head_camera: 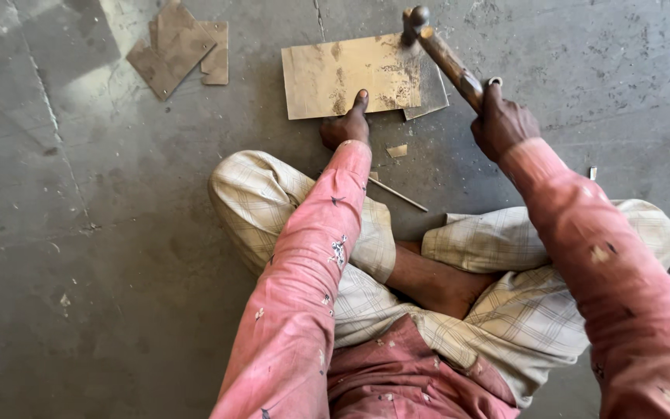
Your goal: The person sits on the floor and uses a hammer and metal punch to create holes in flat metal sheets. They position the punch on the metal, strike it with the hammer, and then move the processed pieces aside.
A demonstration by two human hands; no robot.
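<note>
Right hand (503, 122) grips hammer (445, 53) closed, head apparently over sheet's far corner. Left hand (347, 124) presses metal sheet (350, 75) flat, fingers curled. Keep thumb clear; strike squarely.

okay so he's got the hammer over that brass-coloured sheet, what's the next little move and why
Probably bring the hammer down on the sheet's right edge. The right hand grips the handle with the head at the far right corner of the metal sheet, while the left hand presses the near edge to the concrete floor, well away from the head.
</note>
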